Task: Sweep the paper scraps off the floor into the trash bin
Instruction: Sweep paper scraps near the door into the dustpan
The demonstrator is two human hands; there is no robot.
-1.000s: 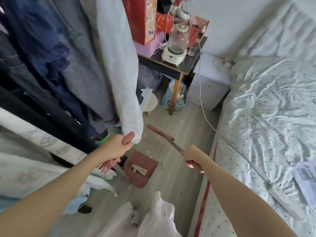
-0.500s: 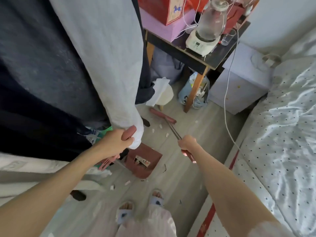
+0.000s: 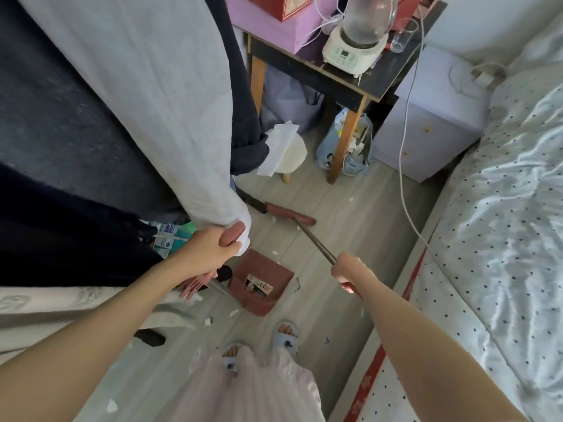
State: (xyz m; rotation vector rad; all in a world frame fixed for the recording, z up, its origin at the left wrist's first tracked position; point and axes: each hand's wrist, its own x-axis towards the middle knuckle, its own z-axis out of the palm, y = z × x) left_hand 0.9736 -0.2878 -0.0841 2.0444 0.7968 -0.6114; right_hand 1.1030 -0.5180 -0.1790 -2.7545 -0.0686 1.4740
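Hanging clothes (image 3: 128, 95) are seen filling the left side, a pale grey garment over darker ones. A dark tabletop (image 3: 373, 79) on wooden legs is loaded with a purple box (image 3: 271, 24), a white appliance with a glass jug (image 3: 355, 41) and a drinking glass (image 3: 402, 41). A small round stool (image 3: 294, 152) draped with a white cloth is placed just beside its leg. A lilac cabinet (image 3: 426, 129) is set between the tabletop and a bed (image 3: 502, 208) covered in dotted sheets. A white cable (image 3: 405, 166) is trailed down past the cabinet.
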